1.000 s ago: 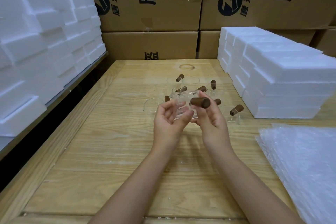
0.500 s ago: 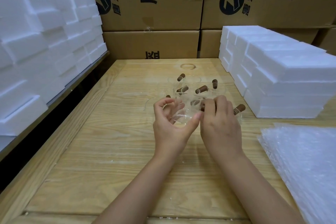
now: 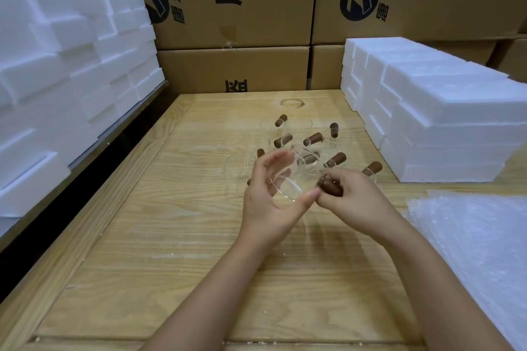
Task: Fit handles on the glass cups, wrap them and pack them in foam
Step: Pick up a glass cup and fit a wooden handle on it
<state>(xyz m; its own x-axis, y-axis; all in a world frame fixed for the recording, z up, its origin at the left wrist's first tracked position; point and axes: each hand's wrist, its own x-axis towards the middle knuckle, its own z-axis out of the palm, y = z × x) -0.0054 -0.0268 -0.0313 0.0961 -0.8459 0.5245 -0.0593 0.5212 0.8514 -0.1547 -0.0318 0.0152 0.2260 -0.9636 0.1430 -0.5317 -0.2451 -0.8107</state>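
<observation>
I am watching the left hand cradling a clear, round glass cup above the middle of the table, with thumb and fingers curling round its smooth wall. The right hand is pinching a dark brown, stubby, rounded handle in bent fingers and holding it against the cup's side at 3 o'clock. I cannot tell whether the handle is seated on the glass.

Just past the hands at 12 o'clock, a cluster of other glass cups is sitting on the table, their brown cork-like handles sticking out at different angles. The tabletop is showing pale wood planks with a strong grain.

Stacks of white foam blocks, matte and grainy, are rising at 9 to 10 o'clock, and a lower foam stack is sitting at 2 o'clock. A sheet of translucent bubble wrap is lying at 4 o'clock.

Brown cardboard boxes are filling the back at 12 o'clock, carrying black Chinese print, including 唐, beside a dark round logo.
</observation>
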